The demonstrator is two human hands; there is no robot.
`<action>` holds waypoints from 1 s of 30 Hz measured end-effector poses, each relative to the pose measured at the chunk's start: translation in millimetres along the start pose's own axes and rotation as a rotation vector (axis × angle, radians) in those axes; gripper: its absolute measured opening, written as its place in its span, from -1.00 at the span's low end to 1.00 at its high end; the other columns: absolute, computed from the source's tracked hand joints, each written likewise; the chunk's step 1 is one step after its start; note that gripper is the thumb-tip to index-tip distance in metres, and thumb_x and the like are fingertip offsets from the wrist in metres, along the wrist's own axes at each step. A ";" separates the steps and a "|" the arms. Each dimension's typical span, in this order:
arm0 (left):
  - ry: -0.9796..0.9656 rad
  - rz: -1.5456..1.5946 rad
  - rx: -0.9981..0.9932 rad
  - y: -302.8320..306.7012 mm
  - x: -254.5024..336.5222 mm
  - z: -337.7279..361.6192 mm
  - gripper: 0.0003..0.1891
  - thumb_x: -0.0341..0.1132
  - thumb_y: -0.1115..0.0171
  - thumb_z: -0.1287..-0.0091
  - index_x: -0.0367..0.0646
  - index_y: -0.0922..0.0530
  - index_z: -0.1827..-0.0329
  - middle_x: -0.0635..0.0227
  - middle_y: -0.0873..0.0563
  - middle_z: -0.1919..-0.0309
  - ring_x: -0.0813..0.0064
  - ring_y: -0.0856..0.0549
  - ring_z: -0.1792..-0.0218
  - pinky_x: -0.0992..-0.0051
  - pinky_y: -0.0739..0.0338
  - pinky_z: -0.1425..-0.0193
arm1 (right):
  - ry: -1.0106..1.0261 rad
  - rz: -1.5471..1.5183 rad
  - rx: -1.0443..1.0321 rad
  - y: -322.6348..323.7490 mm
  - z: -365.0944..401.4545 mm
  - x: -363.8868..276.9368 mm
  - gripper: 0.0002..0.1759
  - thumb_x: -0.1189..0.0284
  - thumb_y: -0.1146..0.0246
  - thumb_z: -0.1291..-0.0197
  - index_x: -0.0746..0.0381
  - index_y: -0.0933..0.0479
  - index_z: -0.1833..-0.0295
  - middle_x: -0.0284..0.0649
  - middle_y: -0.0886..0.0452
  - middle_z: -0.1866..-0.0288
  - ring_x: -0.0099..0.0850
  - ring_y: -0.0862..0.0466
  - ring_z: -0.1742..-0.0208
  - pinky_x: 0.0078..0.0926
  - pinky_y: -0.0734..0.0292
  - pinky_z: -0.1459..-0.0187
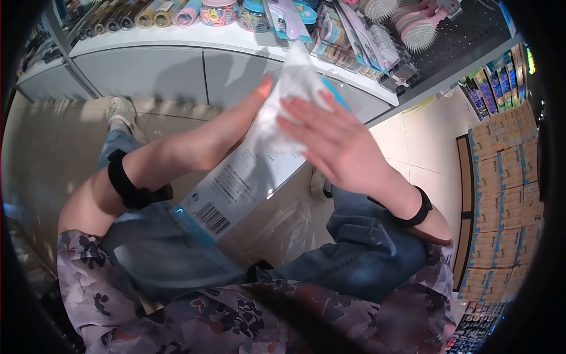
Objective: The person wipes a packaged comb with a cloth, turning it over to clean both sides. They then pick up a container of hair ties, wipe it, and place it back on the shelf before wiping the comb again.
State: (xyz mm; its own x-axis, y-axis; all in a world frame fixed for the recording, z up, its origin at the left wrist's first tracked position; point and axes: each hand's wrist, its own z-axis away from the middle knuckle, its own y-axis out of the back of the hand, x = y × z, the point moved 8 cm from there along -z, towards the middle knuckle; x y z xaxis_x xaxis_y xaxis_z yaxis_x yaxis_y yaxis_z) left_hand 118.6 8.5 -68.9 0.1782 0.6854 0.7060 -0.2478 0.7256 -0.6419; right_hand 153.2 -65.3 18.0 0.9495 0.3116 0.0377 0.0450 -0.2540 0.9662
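The person's left hand [233, 133] lies along the left edge of a long, flat white plastic packet with a barcode label and a blue rim [250, 174], fingers stretched up its side and holding it. The right hand [333, 141] rests open on the packet's front with fingers spread flat, so the packet is pressed between the two hands. The packet is held slanting in the air above the person's blue-jeaned knees and a crumpled clear plastic bag [286, 227], just in front of a white shop shelf [177, 38] carrying pink hairbrushes [415, 26].
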 end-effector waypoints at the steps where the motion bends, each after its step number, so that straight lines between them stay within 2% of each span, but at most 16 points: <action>1: 0.001 -0.001 0.000 4.1 -1.9 -1.6 -0.26 0.32 0.39 -0.28 -0.08 -0.30 -0.25 0.37 -0.55 -0.04 0.54 -0.58 0.02 0.48 -0.48 -0.06 | -0.001 0.000 0.000 0.5 -0.3 -1.4 -0.57 0.45 -0.17 -0.06 0.20 -0.41 -0.11 -0.15 -0.43 -0.16 -0.30 -0.37 -0.25 -0.21 -0.17 -0.28; 3: -0.043 -0.223 0.014 11.6 -0.3 -4.0 -0.26 0.32 0.39 -0.28 -0.08 -0.30 -0.25 0.37 -0.55 -0.04 0.52 -0.58 0.01 0.45 -0.49 -0.06 | -0.004 -0.064 -0.012 -0.3 -0.4 -2.7 -0.57 0.46 -0.17 -0.05 0.20 -0.42 -0.11 -0.15 -0.42 -0.17 -0.29 -0.39 -0.23 -0.22 -0.19 -0.28; 4: -0.040 -0.223 0.015 11.1 0.4 -3.7 -0.26 0.32 0.39 -0.28 -0.08 -0.30 -0.25 0.37 -0.55 -0.04 0.52 -0.58 0.01 0.45 -0.49 -0.06 | -0.005 -0.067 -0.011 -1.2 0.2 0.4 -0.57 0.46 -0.17 -0.05 0.20 -0.42 -0.11 -0.15 -0.42 -0.17 -0.29 -0.39 -0.23 -0.22 -0.19 -0.28; 6: 0.041 -0.015 -0.186 -7.5 -3.0 -0.1 -0.27 0.32 0.39 -0.28 -0.05 -0.22 -0.30 0.36 -0.47 -0.14 0.50 -0.54 -0.05 0.42 -0.48 -0.08 | -0.161 0.079 0.151 10.6 3.8 22.0 -0.56 0.46 -0.19 -0.03 0.20 -0.42 -0.10 -0.16 -0.42 -0.18 -0.29 -0.41 -0.22 -0.22 -0.21 -0.26; 10: 0.067 0.015 -0.272 -17.3 -1.2 4.4 -0.29 0.27 0.39 -0.31 -0.08 -0.18 -0.31 0.40 -0.45 -0.15 0.52 -0.51 -0.08 0.47 -0.43 -0.12 | -0.158 0.059 0.172 12.2 4.3 22.9 -0.56 0.46 -0.19 -0.02 0.21 -0.43 -0.09 -0.16 -0.41 -0.18 -0.29 -0.41 -0.21 -0.22 -0.23 -0.25; 12: -0.058 -0.038 -0.019 -4.9 5.1 3.2 -0.31 0.27 0.37 -0.31 -0.08 -0.23 -0.28 0.40 -0.50 -0.09 0.55 -0.53 -0.04 0.48 -0.43 -0.11 | -0.052 -0.024 0.062 1.9 0.3 5.3 -0.57 0.45 -0.19 -0.02 0.20 -0.43 -0.09 -0.17 -0.42 -0.18 -0.30 -0.39 -0.22 -0.22 -0.22 -0.26; 16: -0.084 -0.036 0.039 8.3 5.7 0.0 -0.33 0.26 0.34 -0.32 -0.09 -0.27 -0.25 0.39 -0.53 -0.04 0.55 -0.54 -0.02 0.50 -0.44 -0.09 | 0.060 -0.085 -0.003 -9.5 -1.0 -15.1 -0.54 0.41 -0.21 0.01 0.16 -0.42 -0.09 -0.25 -0.40 -0.18 -0.37 -0.35 -0.27 -0.27 -0.17 -0.29; 18: -0.083 -0.021 -0.039 9.1 7.8 -0.1 -0.35 0.23 0.29 -0.33 -0.12 -0.28 -0.23 0.37 -0.53 -0.03 0.51 -0.54 -0.01 0.49 -0.44 -0.09 | 0.113 -0.087 -0.012 -14.7 -0.4 -23.1 -0.54 0.40 -0.21 0.02 0.15 -0.43 -0.08 -0.28 -0.41 -0.18 -0.39 -0.35 -0.26 -0.28 -0.15 -0.30; 21: -0.127 0.036 -0.006 12.9 13.5 -1.0 -0.38 0.19 0.22 -0.33 -0.15 -0.30 -0.20 0.37 -0.55 -0.01 0.50 -0.56 0.02 0.48 -0.44 -0.07 | 0.165 -0.125 -0.036 -16.5 0.7 -31.8 -0.58 0.39 -0.20 0.01 0.13 -0.45 -0.04 -0.35 -0.43 -0.15 -0.44 -0.36 -0.25 -0.30 -0.11 -0.33; 25: -0.088 0.112 -0.038 12.3 13.8 -0.4 -0.44 0.12 0.12 -0.33 -0.15 -0.34 -0.17 0.37 -0.57 0.03 0.50 -0.57 0.05 0.48 -0.44 -0.06 | 0.284 -0.198 -0.014 -18.2 4.0 -43.6 -0.63 0.41 -0.17 0.06 0.14 -0.49 0.04 -0.40 -0.47 -0.10 -0.45 -0.39 -0.22 -0.31 -0.09 -0.35; 27: -0.139 0.079 0.021 15.9 17.7 -0.7 -0.49 0.06 0.03 -0.32 -0.15 -0.37 -0.13 0.36 -0.58 0.06 0.48 -0.58 0.08 0.46 -0.45 -0.04 | 0.340 -0.208 0.016 -20.7 6.2 -49.5 -0.64 0.43 -0.15 0.09 0.14 -0.50 0.07 -0.42 -0.48 -0.07 -0.46 -0.40 -0.21 -0.31 -0.09 -0.35; 28: -0.140 0.080 0.021 14.0 19.1 0.3 -0.49 0.06 0.03 -0.32 -0.15 -0.37 -0.13 0.36 -0.58 0.06 0.48 -0.58 0.08 0.46 -0.45 -0.04 | 0.375 -0.230 -0.009 -24.3 7.6 -54.0 -0.65 0.44 -0.13 0.11 0.15 -0.50 0.10 -0.42 -0.49 -0.05 -0.46 -0.39 -0.21 -0.31 -0.08 -0.35; 30: -0.140 0.010 0.140 18.7 22.6 4.5 -0.51 0.02 0.11 -0.36 -0.20 -0.37 -0.12 0.24 -0.60 0.11 0.39 -0.62 0.12 0.36 -0.50 -0.02 | 0.428 -0.290 -0.049 -33.2 11.0 -61.8 -0.71 0.46 -0.09 0.10 0.19 -0.52 0.17 -0.38 -0.54 0.01 -0.45 -0.41 -0.19 -0.32 -0.06 -0.36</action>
State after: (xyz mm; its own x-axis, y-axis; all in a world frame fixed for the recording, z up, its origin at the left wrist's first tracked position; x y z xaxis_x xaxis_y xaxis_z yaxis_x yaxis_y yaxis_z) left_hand 113.8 37.3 -63.6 0.0436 0.6705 0.7406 -0.3805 0.6966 -0.6082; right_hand 96.4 -86.2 -19.2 0.6875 0.7120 -0.1427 0.2634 -0.0614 0.9627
